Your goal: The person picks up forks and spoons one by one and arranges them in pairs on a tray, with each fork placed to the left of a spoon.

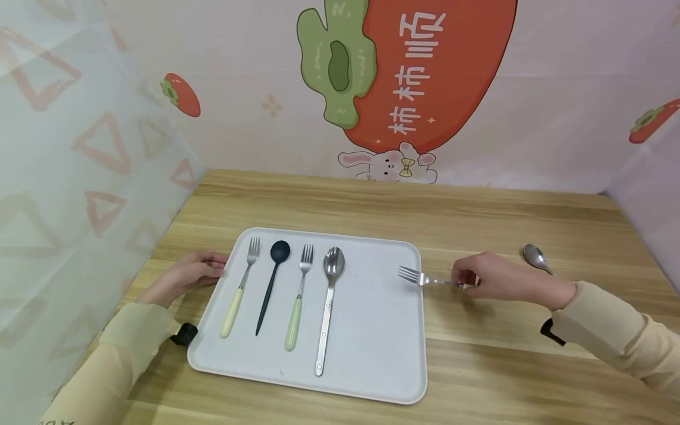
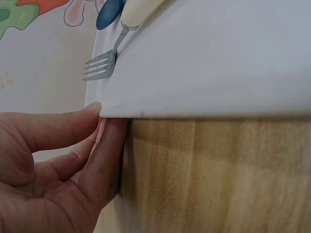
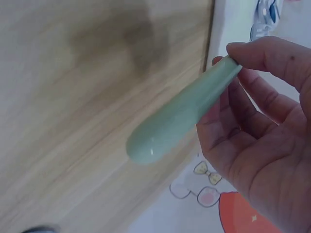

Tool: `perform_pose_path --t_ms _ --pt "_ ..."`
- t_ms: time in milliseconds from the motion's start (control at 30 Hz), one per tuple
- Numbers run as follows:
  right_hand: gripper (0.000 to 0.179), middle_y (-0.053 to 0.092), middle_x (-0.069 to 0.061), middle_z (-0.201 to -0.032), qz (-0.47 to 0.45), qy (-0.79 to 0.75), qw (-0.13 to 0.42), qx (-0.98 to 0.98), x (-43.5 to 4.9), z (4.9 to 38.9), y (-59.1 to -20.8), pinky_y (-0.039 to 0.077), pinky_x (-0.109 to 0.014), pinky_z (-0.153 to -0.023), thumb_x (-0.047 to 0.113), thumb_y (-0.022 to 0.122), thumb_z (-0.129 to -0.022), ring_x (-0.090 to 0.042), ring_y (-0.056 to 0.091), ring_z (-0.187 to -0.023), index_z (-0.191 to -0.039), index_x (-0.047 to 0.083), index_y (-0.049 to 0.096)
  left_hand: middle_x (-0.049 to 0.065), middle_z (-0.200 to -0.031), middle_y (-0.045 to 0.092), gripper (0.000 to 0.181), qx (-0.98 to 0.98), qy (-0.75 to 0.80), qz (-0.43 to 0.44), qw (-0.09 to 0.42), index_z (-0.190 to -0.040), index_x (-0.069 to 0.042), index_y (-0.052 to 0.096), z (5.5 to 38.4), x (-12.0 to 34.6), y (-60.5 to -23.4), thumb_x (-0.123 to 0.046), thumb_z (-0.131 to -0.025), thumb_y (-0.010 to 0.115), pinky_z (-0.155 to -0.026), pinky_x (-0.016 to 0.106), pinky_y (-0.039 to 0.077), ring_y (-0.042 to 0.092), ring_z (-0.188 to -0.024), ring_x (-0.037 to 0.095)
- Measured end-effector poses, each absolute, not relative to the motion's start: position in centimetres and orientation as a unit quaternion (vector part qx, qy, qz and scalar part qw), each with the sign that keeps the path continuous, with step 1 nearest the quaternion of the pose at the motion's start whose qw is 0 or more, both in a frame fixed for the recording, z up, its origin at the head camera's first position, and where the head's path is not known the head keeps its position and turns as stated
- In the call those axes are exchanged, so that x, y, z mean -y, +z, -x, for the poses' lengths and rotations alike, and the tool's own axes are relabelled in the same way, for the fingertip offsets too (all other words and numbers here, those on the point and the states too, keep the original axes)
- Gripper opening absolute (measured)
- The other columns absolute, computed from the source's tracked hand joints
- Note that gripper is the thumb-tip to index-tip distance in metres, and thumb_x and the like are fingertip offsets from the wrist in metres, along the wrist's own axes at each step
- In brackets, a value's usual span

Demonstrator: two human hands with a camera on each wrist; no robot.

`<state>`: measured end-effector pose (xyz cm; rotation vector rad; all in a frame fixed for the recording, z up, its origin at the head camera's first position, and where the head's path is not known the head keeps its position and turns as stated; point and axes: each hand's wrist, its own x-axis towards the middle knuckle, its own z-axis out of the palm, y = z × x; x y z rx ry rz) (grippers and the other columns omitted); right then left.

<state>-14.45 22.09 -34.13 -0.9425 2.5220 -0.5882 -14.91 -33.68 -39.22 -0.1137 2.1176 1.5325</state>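
On the white tray (image 1: 372,330) lie a fork with a cream handle (image 1: 232,313), a dark spoon (image 1: 280,252), a fork with a green handle (image 1: 293,324) and a large metal spoon (image 1: 334,264). My left hand (image 1: 196,271) pinches the tray's left rim, its thumb at the edge in the left wrist view. My right hand (image 1: 494,276) pinches another fork (image 1: 419,276), whose tines reach over the tray's right rim. That fork's pale green handle (image 3: 170,121) shows in the right wrist view but is mostly hidden by the hand in the head view.
A metal spoon (image 1: 534,256) lies on the wooden table (image 1: 467,218) beyond the right forearm, which partly covers its handle. Printed cloth walls (image 1: 255,136) rise behind the table and along both sides.
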Motion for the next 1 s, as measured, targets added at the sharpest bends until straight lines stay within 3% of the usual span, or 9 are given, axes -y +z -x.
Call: perform_pose_path --t_ms 567,1000 --pt "0.013 0.055 0.005 -0.075 0.295 -0.301 0.259 -0.869 -18.5 12.7 -34.0 0.048 -0.022 -0.062 0.005 0.067 -0.075 -0.006 0.051 -0.07 -0.086 0.005 0.06 -0.001 -0.087 0.058 0.046 -0.786 0.561 0.046 0.256 -0.123 0.024 0.032 14.9 33.7 -39.2 0.003 -0.088 0.053 -0.075 0.02 0.051 0.058 -0.08 0.004" --pt "0.022 0.054 -0.004 -0.073 0.168 -0.426 0.34 -0.821 -16.0 12.0 -35.0 0.054 -0.03 -0.057 0.004 0.068 -0.074 -0.014 0.054 -0.066 -0.09 -0.003 0.055 -0.002 -0.087 0.058 0.049 -0.783 0.563 0.046 0.26 -0.125 0.024 0.029 15.0 33.7 -39.3 0.003 -0.088 0.052 -0.074 0.019 0.051 0.058 -0.079 0.004"
